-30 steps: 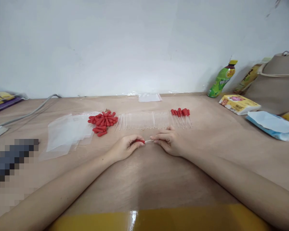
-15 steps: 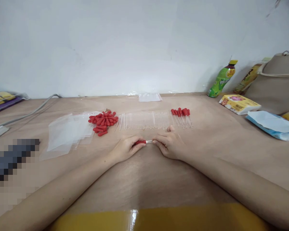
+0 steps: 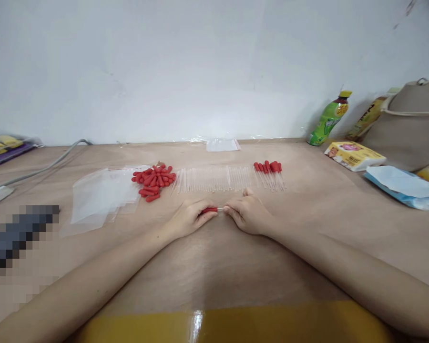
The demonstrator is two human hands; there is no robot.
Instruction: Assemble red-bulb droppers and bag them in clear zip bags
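Note:
My left hand (image 3: 193, 218) pinches a red rubber bulb (image 3: 210, 209) between thumb and fingers. From the bulb's open end a clear glass tube (image 3: 220, 209) runs into the closed fingers of my right hand (image 3: 248, 213), which hides the rest of it. Beyond my hands lies a row of clear glass tubes (image 3: 214, 179). A pile of loose red bulbs (image 3: 153, 178) sits left of that row. On its right are several droppers (image 3: 270, 174) with red bulbs on their tubes.
Clear plastic bags (image 3: 103, 195) lie on the left, near a cable (image 3: 53, 164) and a blurred dark object (image 3: 17, 238). A small bag (image 3: 222, 145) rests by the wall. To the right stand a green bottle (image 3: 331, 119), a tissue pack (image 3: 355, 155), a blue-white packet (image 3: 407, 186) and a grey bag (image 3: 407, 124).
My right hand has shifted slightly left toward my left hand, so less of the glass tube shows between them. My left hand keeps its hold on the bulb.

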